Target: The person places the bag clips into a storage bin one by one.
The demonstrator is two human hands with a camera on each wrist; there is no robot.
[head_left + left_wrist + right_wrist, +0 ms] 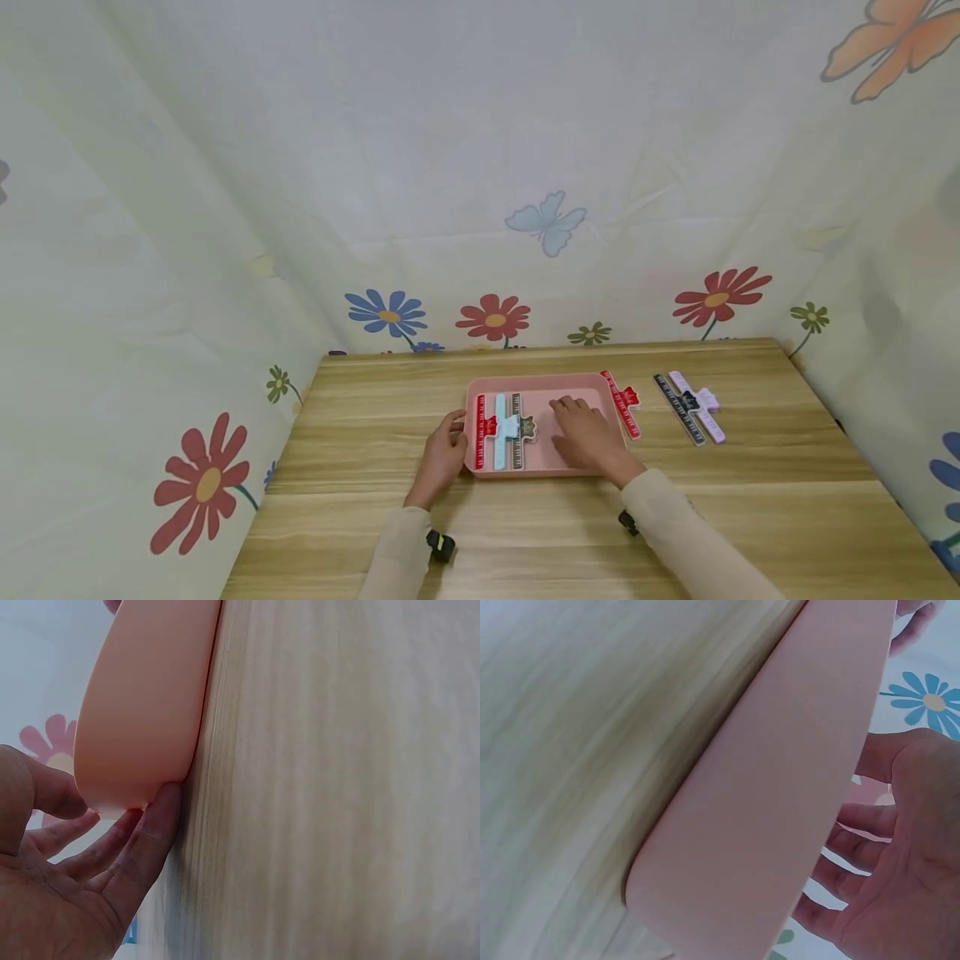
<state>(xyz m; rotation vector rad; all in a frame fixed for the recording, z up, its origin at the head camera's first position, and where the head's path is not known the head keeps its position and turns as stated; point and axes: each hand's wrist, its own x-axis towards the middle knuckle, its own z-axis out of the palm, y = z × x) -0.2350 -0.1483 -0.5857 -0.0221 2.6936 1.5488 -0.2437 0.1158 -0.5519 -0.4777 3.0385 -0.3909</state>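
A pink tray lies on the table, with a red ruler clip, a light blue ruler clip and a grey-brown ruler clip side by side in its left part. My left hand is at the tray's left end; its fingertips touch the outer wall in the left wrist view, thumb near the rim. Over the tray's right part is my right hand, fingers loosely bent. No object shows in it; part of the tray floor beneath is hidden.
Another red ruler clip lies tilted beside the tray's right edge. Farther right, a black ruler clip and a lilac ruler clip lie close together on the wooden table. A flower-printed cloth hangs behind.
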